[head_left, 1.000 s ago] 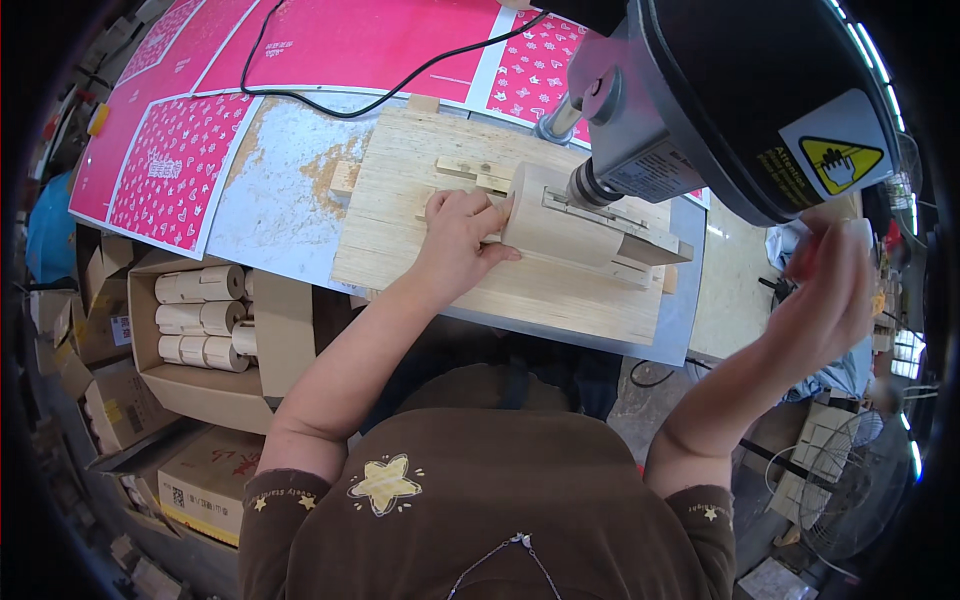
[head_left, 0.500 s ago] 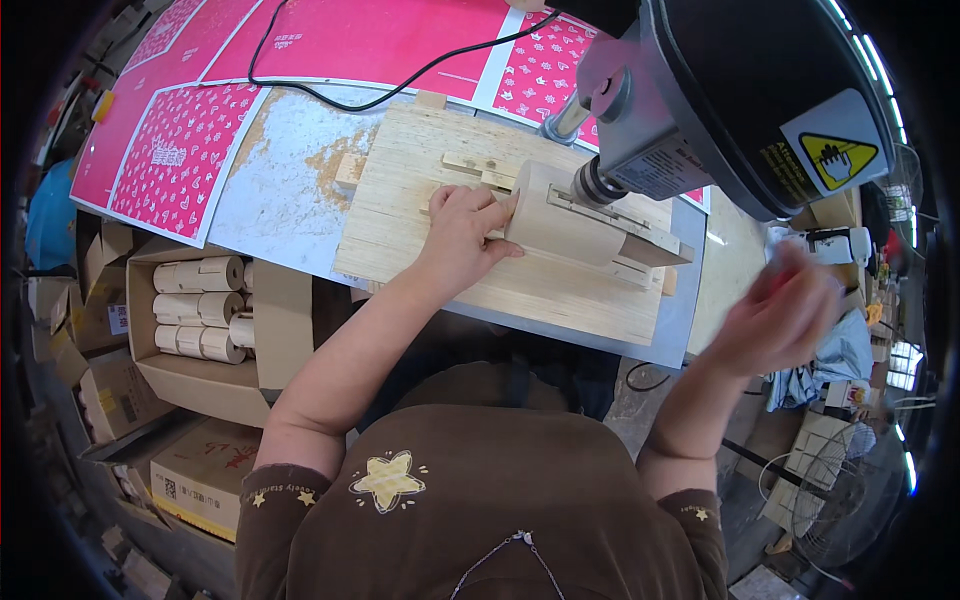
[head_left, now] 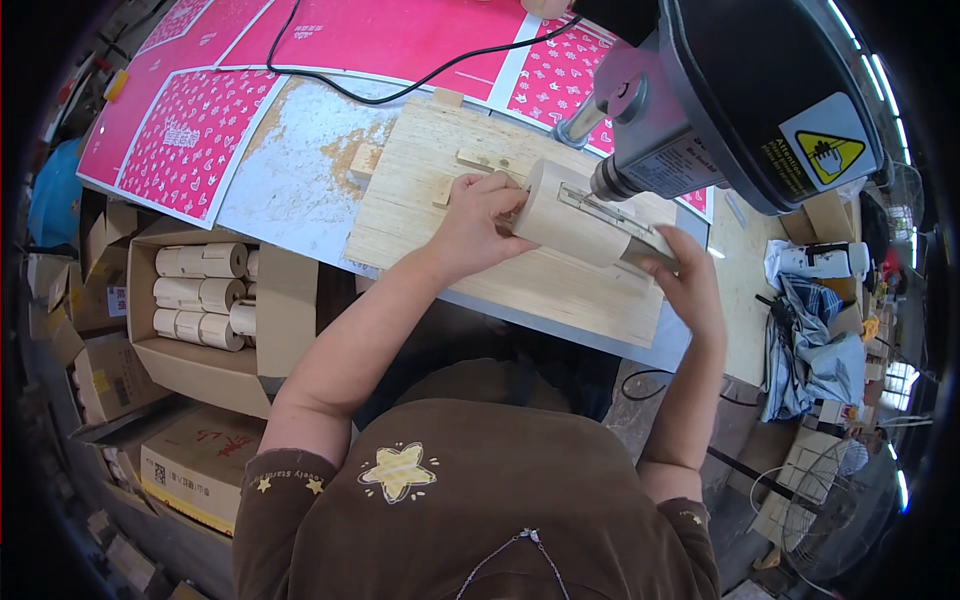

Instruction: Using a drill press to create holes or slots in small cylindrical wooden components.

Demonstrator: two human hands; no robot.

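Note:
A pale wooden cylinder point(head_left: 570, 225) with a long slot along its upper side lies on a plywood board point(head_left: 400, 190), beneath the chuck point(head_left: 610, 182) of a drill press point(head_left: 765, 110). My left hand point(head_left: 485, 225) is closed around the cylinder's left end, thumb toward me and fingers on the far side. At the other end, my right hand point(head_left: 690, 280) grips the cylinder's right end, where a narrow wooden bar point(head_left: 640, 250) shows. Its fingertips are partly hidden behind that end. Wooden strips point(head_left: 485, 160) are fixed on the board behind the cylinder.
Pink printed sheets point(head_left: 390, 45) cover the table's far side, with a black cable point(head_left: 430, 75) across them. Sawdust point(head_left: 320, 150) lies left of the board. An open carton point(head_left: 200, 365) at lower left holds several slotted wooden cylinders point(head_left: 200, 295). Cloths point(head_left: 815, 340) hang at right.
My right hand has come in from the right and now grips the cylinder's right end. The cylinder has turned slightly, and my left hand has stayed on its left end.

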